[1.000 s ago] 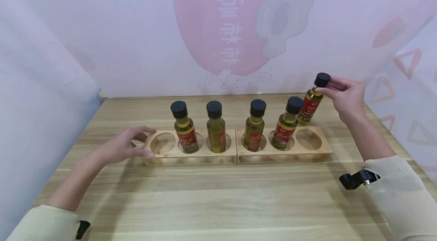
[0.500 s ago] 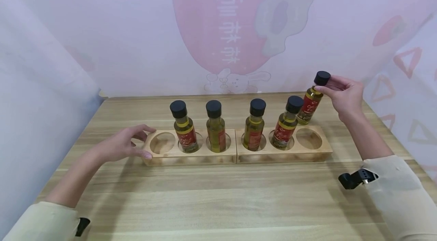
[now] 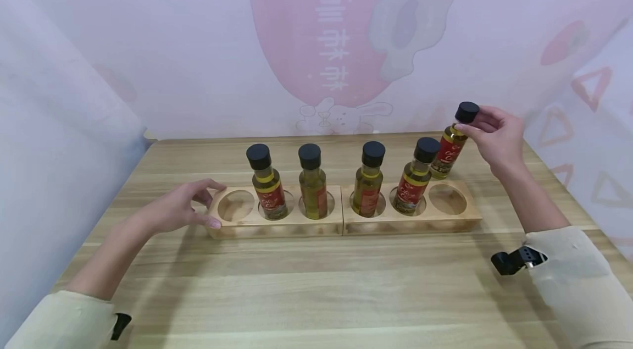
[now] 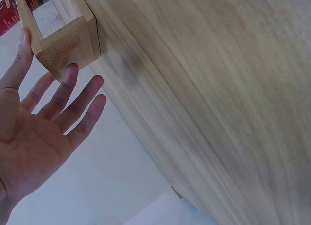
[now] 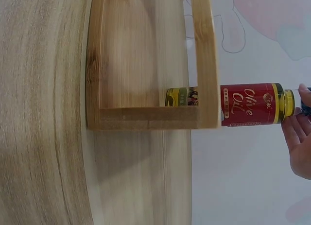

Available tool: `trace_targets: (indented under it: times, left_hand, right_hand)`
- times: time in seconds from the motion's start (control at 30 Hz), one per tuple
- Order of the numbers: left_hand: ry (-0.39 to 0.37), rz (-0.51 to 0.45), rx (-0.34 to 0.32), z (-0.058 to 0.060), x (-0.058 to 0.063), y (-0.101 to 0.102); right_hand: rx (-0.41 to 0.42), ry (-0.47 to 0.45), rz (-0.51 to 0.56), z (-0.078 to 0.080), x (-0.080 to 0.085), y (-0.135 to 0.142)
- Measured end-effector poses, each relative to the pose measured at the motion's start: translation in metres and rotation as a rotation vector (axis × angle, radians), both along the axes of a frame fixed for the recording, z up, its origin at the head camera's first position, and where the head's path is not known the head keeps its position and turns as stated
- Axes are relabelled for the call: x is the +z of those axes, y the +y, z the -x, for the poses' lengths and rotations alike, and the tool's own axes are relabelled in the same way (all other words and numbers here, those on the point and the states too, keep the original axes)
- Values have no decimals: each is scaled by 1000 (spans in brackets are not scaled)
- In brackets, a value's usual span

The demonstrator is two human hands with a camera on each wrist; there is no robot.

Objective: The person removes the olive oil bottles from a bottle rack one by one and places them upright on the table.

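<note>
Table (image 3: 316, 288) seen below left fingers (image 3: 210, 185) and right fingers (image 3: 492, 112). Pale backdrop (image 3: 198, 79) seen beyond both; pink oval (image 3: 296, 30), lettering (image 3: 332, 19), rabbit (image 3: 346, 118) printed between. Red triangle (image 3: 605, 86) printed rightward of right fingers. White sheet (image 3: 54, 134) seen leftward of left fingers.

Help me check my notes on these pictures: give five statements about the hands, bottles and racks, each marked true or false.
1. The right hand holds a bottle near its cap. True.
2. The left hand holds a bottle. False: it touches the outer end of the left rack.
3. The held bottle sits in a hole of the right rack. False: it is behind that rack.
4. Four bottles stand in the racks, two in each. True.
5. The held bottle's label is blue. False: it is red.
</note>
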State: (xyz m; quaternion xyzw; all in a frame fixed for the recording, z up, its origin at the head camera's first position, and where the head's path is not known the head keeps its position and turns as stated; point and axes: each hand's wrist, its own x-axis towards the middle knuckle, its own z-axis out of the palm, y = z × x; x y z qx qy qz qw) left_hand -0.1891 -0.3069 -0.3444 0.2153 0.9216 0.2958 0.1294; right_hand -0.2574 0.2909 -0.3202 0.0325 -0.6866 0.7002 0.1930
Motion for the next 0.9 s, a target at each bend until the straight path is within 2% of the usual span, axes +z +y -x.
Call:
trace_targets:
  times: [0.17,0.33,0.4,0.5,0.7,0.9]
  left_hand:
    - [-6,0,-10,0,1,0]
    - [-17,6,-16,1,2,1]
    - [-18,8,-18,1,2,1]
    - [-8,15,-23,1,2,1]
    - [-10,20,-25,1,3,3]
    - [-12,23,-29,1,3,3]
  right_hand:
    - [13,-14,-29,-3,0,-1]
    - [-89,-65,-240,-8,4,-1]
    - [-125,-73,-290,-10,8,-1]
    - [-139,-53,-267,-14,14,0]
    - [-224,-6,-289,-24,29,-6]
    - [-248,48,-169,-31,38,-10]
